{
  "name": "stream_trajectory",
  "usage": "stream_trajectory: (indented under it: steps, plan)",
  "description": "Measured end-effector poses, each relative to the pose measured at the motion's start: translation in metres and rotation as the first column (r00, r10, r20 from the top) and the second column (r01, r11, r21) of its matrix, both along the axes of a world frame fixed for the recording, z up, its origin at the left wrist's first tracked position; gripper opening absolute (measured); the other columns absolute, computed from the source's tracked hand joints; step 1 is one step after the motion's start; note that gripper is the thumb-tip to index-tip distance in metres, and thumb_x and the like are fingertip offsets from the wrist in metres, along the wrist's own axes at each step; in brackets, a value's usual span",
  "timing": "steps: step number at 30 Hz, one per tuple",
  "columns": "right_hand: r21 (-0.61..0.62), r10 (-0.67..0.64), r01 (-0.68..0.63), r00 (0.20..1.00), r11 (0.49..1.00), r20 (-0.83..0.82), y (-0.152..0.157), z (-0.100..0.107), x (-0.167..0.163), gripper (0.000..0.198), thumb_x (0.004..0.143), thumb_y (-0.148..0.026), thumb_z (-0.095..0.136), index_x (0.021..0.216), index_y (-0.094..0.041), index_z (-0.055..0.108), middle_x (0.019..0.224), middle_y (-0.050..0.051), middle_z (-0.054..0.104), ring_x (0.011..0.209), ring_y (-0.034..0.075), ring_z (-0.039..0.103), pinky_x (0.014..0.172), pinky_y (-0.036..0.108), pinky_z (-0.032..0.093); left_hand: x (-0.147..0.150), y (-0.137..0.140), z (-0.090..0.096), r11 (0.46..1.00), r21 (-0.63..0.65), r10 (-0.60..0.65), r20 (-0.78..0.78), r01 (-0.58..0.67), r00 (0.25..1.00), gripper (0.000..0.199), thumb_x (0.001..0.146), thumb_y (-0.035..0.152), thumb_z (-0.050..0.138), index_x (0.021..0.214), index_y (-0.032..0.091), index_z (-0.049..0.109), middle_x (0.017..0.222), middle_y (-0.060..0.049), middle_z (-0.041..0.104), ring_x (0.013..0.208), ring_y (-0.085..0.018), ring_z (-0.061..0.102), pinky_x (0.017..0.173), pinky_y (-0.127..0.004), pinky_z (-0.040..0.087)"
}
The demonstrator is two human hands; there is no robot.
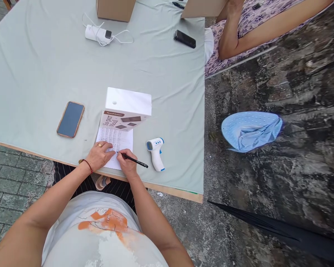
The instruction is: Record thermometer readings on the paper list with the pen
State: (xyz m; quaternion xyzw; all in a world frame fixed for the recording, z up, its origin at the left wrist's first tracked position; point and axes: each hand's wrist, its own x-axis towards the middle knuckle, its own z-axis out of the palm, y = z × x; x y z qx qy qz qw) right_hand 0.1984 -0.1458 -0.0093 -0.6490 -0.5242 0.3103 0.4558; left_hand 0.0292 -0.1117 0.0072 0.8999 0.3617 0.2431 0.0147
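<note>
A sheet of paper point(127, 138) covered in rows of small print or writing lies at the table's front edge. My left hand point(99, 155), with a ring and a red wrist cord, rests on its lower left, fingers stretched out. In my right hand point(127, 164) is a black pen point(139, 162), its tip end at the paper and its other end pointing right. A white box point(128, 102) with "Super Meal" on its front stands upright over the sheet's top part. To the right of my hand lies a white and blue infrared thermometer point(156, 154).
A phone point(70, 119) lies to the left on the pale tablecloth point(44, 74). Farther back are a white device with a cable point(98, 34), a cardboard box point(115, 9) and a black case-like object point(185, 39). Another person's arm point(229, 40) shows beyond the right edge; a blue hat point(250, 129) lies on stone.
</note>
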Motion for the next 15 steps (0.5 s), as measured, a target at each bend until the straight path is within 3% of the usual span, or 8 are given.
stream_trajectory:
  steps: [15]
  plan:
    - [-0.003,-0.008,0.007,1.0,1.0,-0.019,0.0013,0.0015,0.0015,0.018,0.074,-0.038,0.053,0.068,-0.022,0.059,0.062,-0.001,0.062,0.058,0.015,0.054,0.061,0.031,0.049,-0.0007,0.0012,0.0013,1.0,-0.025,-0.008,-0.026,0.007,1.0,0.019,0.094,0.021,0.054,0.095,0.024,0.072,0.105,-0.007,0.066,0.098,-0.021,0.056,0.088,-0.037,0.045]
